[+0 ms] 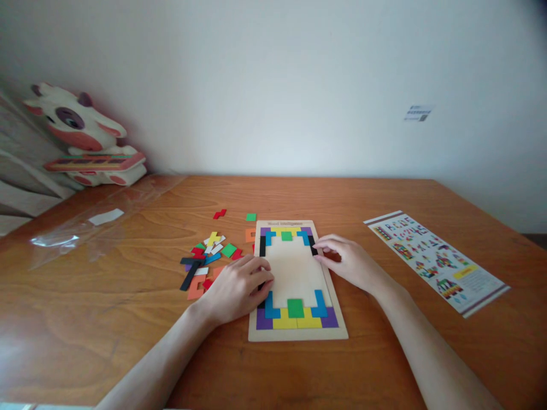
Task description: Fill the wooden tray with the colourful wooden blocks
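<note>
In the head view, a light wooden puzzle board [298, 336] lies in front of me, with coloured flat pieces along its inner edges. My left hand [241, 287] rests over the board's left side, fingers curled on a black piece [261, 304] that is mostly covered. At the upper right edge, my right hand [344, 259] has thumb and fingertips around another black piece [313, 246]. Green squares [296, 308], yellow pieces [309, 322], blue L-shaped pieces [319, 306] and purple corner pieces [330, 318] sit inside the frame. The board's middle shows bare wood.
Loose coloured pieces, including a black T-shaped one [191, 274], lie left of the board. A printed pattern sheet [436, 262] lies at right. At far left are a clear plastic bag [64, 239] and a cow-shaped toy keyboard [98, 162] by the wall.
</note>
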Demonstrator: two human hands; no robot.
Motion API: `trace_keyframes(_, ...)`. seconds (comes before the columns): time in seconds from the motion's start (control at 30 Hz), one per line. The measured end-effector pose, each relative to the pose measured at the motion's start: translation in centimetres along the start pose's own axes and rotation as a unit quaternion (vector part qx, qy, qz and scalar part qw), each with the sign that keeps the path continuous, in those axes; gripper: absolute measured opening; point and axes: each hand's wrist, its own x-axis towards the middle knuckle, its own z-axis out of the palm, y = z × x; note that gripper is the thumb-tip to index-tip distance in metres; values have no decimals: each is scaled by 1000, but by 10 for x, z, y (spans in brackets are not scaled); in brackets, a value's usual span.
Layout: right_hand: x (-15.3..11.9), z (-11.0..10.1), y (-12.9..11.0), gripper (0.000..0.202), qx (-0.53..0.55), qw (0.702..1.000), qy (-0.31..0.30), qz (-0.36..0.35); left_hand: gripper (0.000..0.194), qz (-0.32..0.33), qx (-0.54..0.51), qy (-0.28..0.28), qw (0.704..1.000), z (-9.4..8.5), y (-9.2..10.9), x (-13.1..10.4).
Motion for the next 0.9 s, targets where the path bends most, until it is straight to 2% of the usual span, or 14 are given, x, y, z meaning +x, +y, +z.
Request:
trace_keyframes(0.13, 2, 4, -3, 16, -13, 1000, 14, 8, 17, 4, 0, 0, 1000, 1, 1, 0)
trace_keyframes(0.23, 2, 5, -6, 17, -12, 1000, 18, 13, 18, -10, 38, 3, 999, 1, 1, 1)
trace_keyframes(0.27, 1, 5, -6, 19, -12, 1000, 20, 13, 18, -39, 70, 11, 997, 0, 0, 0)
trace_keyframes(0.33, 1, 5, -7, 22, -9, 1000, 24, 14, 20, -142, 159, 26, 977, -7, -5, -1)
trace_keyframes(0.43, 1, 6, -7, 24, -4, 999, 28, 17, 28, -332, 253, 18, 909, -31, -23, -10)
trace_keyframes(0.5, 1, 7, -6, 24, -1, 999, 29, 20, 38, -421, 222, 2, 879, -53, -38, -21)
trace_keyframes(0.57, 1, 8, -4, 24, 1, 999, 29, 22, 47, -477, 163, -35, 863, -74, -53, -34)
trace_keyframes(0.67, 2, 9, -3, 24, -1, 999, 31, 21, 53, -485, 68, -96, 867, -93, -68, -53)
trace_keyframes(0.77, 3, 9, -4, 24, -6, 999, 33, 20, 48, -479, 7, -173, 860, -98, -74, -62)
trace_keyframes(0.9, 3, 9, -4, 25, 3, 999, 32, 20, 39, -478, -51, -197, 854, -99, -79, -59)
